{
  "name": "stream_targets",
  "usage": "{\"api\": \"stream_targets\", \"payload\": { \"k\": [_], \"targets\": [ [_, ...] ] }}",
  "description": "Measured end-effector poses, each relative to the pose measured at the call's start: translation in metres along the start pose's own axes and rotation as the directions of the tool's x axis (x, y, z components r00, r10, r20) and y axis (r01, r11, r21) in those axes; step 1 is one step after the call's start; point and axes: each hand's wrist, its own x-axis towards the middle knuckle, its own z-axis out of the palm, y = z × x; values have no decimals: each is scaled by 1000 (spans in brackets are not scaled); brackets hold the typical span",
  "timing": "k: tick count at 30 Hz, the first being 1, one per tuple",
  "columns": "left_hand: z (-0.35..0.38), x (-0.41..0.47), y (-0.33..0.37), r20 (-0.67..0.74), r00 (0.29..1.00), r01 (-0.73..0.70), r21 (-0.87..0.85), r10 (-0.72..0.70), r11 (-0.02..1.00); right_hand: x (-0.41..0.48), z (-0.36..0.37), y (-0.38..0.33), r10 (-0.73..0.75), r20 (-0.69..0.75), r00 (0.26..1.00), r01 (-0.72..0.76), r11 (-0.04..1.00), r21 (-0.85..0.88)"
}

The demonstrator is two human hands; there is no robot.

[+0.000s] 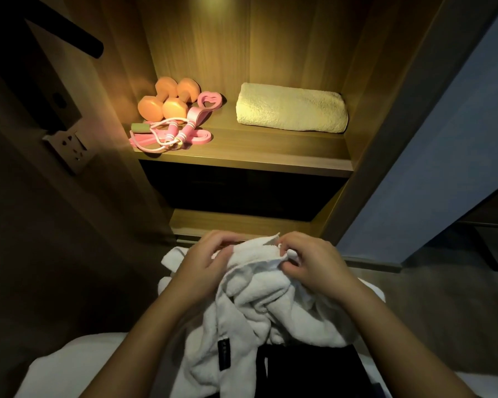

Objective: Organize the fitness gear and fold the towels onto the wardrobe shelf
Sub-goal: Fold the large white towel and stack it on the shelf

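- A person's left hand (204,259) and right hand (314,265) work a crumpled white towel (259,305) low in the head view, in front of an open wardrobe.
- The left grip is curled into the towel's upper edge. The right grip is pinched together on the hem beside it, with the 2 hands close together.
- The rest of the white towel hangs bunched beneath both wrists, and a black label (224,354) shows on a lower fold.
- On the lit wardrobe shelf (256,159) above, a folded cream towel (292,112) lies at the right side.
- 2 orange dumbbells (174,109) sit side by side at the shelf's left rear, with a pink heart-shaped gripper (210,99) just beside them.
- In front of the dumbbells, a pink jump rope (167,133) lies coiled over a pink resistance band (203,136) near the shelf's front edge.
- A wall socket (69,147) sits in shadow left of the wardrobe.
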Motion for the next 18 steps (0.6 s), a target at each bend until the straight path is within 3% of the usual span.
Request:
{"api": "stream_targets", "payload": {
  "k": [3,6,10,15,18],
  "targets": [
    [-2,-17,-20,-68,995,65,-99,-72,993,2,8,5,39,26,999,-40,998,38],
    [-8,-27,-35,38,992,125,-158,-120,980,5,13,6,61,61,996,-63,998,30],
    [-12,-27,-41,167,977,144,-50,-134,988,7,15,3,36,183,982,-26,998,-60],
    [-1,-20,-37,115,992,35,171,-56,985,6,15,2,75,236,969,-67,997,-42],
    [3,-16,-38,111,991,59,167,-79,984,4,15,2,108,215,971,-103,994,-38]
  ]
}}
